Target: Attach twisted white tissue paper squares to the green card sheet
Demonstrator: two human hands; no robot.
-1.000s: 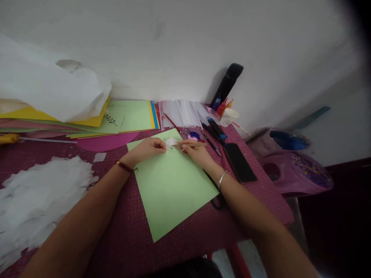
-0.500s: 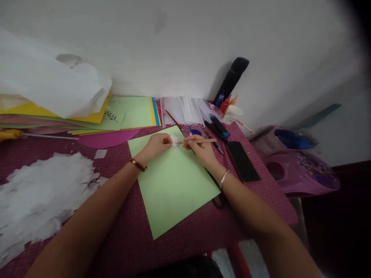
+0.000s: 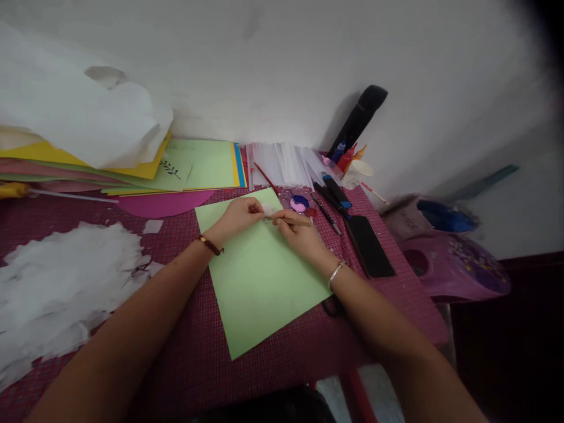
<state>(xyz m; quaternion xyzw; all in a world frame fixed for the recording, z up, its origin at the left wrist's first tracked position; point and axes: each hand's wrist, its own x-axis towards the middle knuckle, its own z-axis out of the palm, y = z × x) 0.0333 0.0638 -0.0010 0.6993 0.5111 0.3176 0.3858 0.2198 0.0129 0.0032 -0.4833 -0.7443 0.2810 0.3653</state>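
My left hand [image 3: 240, 218] is closed in a pinch on a small white paper piece [image 3: 268, 208] over the top of a light green sheet [image 3: 259, 282]. In my right hand [image 3: 302, 236] is a slim paintbrush [image 3: 294, 222] with a wooden handle, gripped like a pen. Its tip meets the paper piece close to my left fingertips, though the fingers partly hide the contact. Just beyond my right hand sits a round dish of dark blue and pink paint [image 3: 299, 203].
White paper pieces [image 3: 70, 282] lie heaped at left. Coloured sheets [image 3: 207, 164] and clear plastic strips [image 3: 279, 164] line the wall. On the right are a pen [image 3: 326, 215], a black phone-like slab [image 3: 370, 247], small paint bottles [image 3: 347, 157] and, past the table edge, a pink stool [image 3: 440, 267].
The brush has swung lower at its handle end, and my right hand has shifted slightly down and left. The pink and blue paint dish shows more fully. My left hand keeps its pinch.
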